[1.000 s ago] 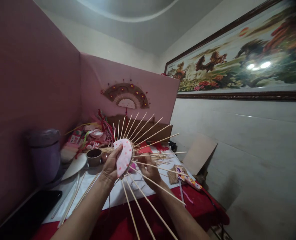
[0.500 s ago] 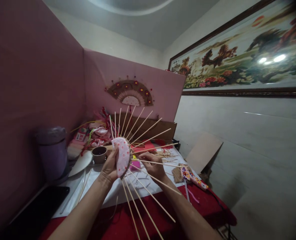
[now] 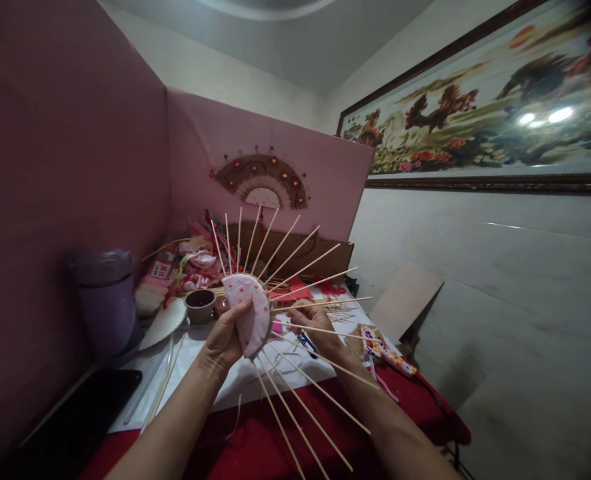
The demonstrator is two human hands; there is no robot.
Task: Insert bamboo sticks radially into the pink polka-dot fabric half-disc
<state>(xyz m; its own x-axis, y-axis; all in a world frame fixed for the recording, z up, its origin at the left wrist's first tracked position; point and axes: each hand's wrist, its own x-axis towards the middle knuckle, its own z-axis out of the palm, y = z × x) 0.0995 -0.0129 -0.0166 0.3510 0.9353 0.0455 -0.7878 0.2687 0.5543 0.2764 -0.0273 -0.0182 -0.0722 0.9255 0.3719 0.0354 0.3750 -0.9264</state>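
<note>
My left hand point(image 3: 228, 337) grips a fan frame by its half-round fabric base point(image 3: 250, 313), white-pink with red dots, thumb on top. Thin wooden sticks point(image 3: 295, 255) radiate from the curved edge of the base, pointing away, to the right and toward me. My right hand point(image 3: 315, 323) is on the right of the base among these sticks, its fingers pinched at a stick close to the edge. The exact contact of its fingertips is partly hidden. Just below the right hand, a blue item point(image 3: 306, 343) and a bit of pink show on the white sheet point(image 3: 260, 383).
Left are a purple lidded bin point(image 3: 106, 300), a dark phone-like slab point(image 3: 82, 417), a brown cup point(image 3: 200, 307) and a white half-round piece point(image 3: 165, 323). A flowered glue gun point(image 3: 388, 352) lies right. Behind, a finished fan point(image 3: 262, 179) hangs on a pink board point(image 3: 325, 167).
The fan frame has shifted slightly right and turned a little in my left hand's grip. My right hand has moved slightly right with it, and the blue item now shows beneath.
</note>
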